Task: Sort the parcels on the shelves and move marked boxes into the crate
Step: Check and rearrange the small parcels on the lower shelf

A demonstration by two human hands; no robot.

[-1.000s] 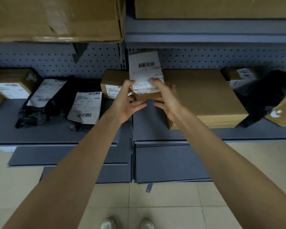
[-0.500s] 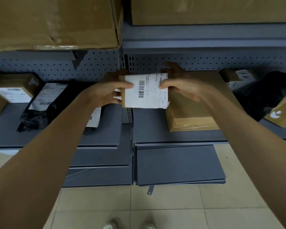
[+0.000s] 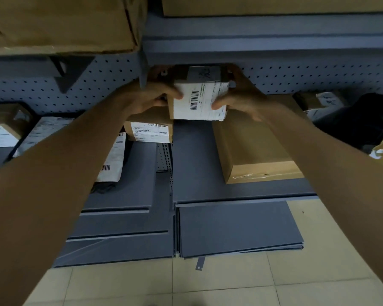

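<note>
**Desk:** What does the frame show?

**Field:** A person holds a small box (image 3: 199, 104) in the air over the back of a grey shelf (image 3: 195, 173), just under the lip of the upper shelf (image 3: 263, 43). The left hand (image 3: 149, 98) grips its left side, with the thumb across the edge of the white barcode label. The right hand (image 3: 241, 100) grips the right side, thumb on the label's other edge and fingers curled behind.

**Desk:** Which step is this?

**Field:** It looks like the check. The label faces the person, and a second white patch on the top face carries a dark scrawl too blurred to read. I cannot tell whether that is the mark.

**Desk:** What lies around it?

**Field:** A labelled box (image 3: 149, 131) sits at the back of the shelf, below the left hand. A large flat box (image 3: 259, 149) runs almost to the front edge at the right. A white mailer (image 3: 113, 160) lies to the left, and a black bag (image 3: 358, 127) is at the far right.

**Desk:** And the next move?

**Field:** It calls for a decision. A marked box must be drawn out from under the upper shelf and carried to the crate, which is nowhere in view, so the person would have to turn to find it. An unmarked one is set down on the shelf, and the bare stretch between the labelled box and the flat box looks the likeliest spot.
</note>
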